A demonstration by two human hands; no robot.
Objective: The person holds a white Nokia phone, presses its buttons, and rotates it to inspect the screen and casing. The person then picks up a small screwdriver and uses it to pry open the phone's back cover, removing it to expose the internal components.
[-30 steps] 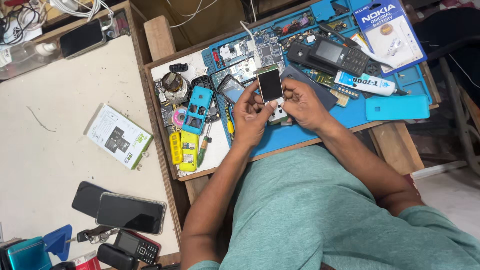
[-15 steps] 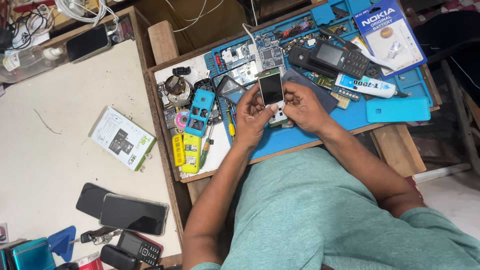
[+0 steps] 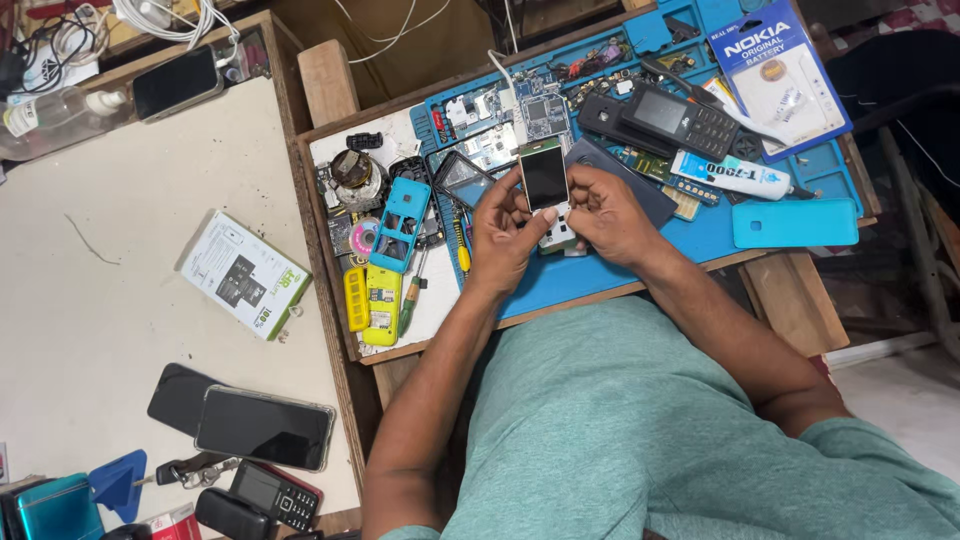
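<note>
Blue-white blister pack (image 3: 782,75) top right, white box (image 3: 243,275) on left table. Dark small screen (image 3: 546,178) between hands, probably off.

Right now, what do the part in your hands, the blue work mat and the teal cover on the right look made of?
The small phone assembly, held by the left hand and right hand: a dark glossy screen, likely glass or clear plastic, in a pale frame, probably plastic. The blue mat: matte, moulded compartments, looks like silicone or rubber. The teal cover: smooth, even colour, likely plastic.
</note>
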